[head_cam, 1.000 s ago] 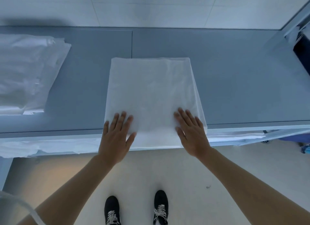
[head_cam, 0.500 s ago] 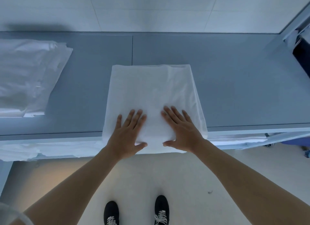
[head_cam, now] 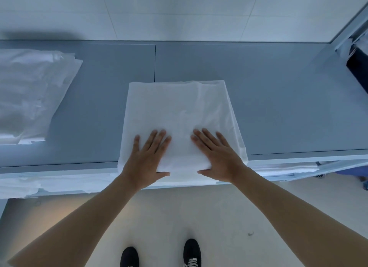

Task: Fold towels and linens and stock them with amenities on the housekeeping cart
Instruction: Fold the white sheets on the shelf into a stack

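Note:
A folded white linen (head_cam: pixel 179 107) lies flat on the grey cart top (head_cam: pixel 278 99), its near edge hanging slightly over the front rim. My left hand (head_cam: pixel 146 159) presses flat on the linen's near left part, fingers straight and spread. My right hand (head_cam: pixel 217 157) presses flat on its near right part, fingers straight. Both thumbs point inward along the near edge. Neither hand grips the cloth.
A stack of folded white linens (head_cam: pixel 29 95) sits at the left end of the cart top. More white linen (head_cam: pixel 49 185) lies on the shelf below the top. A dark object (head_cam: pixel 358 65) stands at the far right. My shoes (head_cam: pixel 191 252) are on the pale floor.
Both hands slid inward toward the linen's middle and slightly forward, staying flat on it. The view shifted so the cart sits lower in frame.

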{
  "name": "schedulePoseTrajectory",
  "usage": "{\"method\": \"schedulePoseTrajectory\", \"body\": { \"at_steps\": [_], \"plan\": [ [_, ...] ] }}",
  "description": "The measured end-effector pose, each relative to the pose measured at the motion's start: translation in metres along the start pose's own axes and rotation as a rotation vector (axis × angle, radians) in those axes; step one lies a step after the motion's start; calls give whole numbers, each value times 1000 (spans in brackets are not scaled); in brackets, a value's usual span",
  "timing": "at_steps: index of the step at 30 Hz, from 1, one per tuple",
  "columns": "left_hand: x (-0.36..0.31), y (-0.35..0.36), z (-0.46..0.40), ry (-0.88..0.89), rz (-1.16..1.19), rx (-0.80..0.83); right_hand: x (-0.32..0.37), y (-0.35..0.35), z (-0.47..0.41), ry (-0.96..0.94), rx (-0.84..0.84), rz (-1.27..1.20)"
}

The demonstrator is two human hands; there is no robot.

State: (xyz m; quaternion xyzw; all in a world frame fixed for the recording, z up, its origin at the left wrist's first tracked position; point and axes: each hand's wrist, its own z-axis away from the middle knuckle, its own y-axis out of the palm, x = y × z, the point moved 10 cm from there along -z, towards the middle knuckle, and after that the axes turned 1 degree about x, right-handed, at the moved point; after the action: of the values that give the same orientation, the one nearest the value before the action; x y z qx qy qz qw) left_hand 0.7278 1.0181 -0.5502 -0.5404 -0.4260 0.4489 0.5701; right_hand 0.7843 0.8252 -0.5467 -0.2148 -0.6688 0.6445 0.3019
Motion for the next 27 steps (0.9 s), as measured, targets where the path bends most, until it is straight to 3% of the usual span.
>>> {"method": "schedulePoseTrajectory", "body": {
  "at_steps": [3, 10, 16, 23, 27],
  "plan": [
    [-3, 0, 4, 4, -26, 53, 9, 0, 7, -28, 30, 16],
    [-24, -35, 28, -28, 1, -66, 32, -24, 30, 7, 27, 9],
    [2, -92, 11, -109, 38, -10, 17, -85, 12, 101, 52, 51],
    [53, -258, -64, -188, 20, -348, -9, -254, -77, 162, -232, 225],
    [62, -356, -74, -185, -93, -686, -9, -350, -91, 135, -566, 337]
  ]
}}
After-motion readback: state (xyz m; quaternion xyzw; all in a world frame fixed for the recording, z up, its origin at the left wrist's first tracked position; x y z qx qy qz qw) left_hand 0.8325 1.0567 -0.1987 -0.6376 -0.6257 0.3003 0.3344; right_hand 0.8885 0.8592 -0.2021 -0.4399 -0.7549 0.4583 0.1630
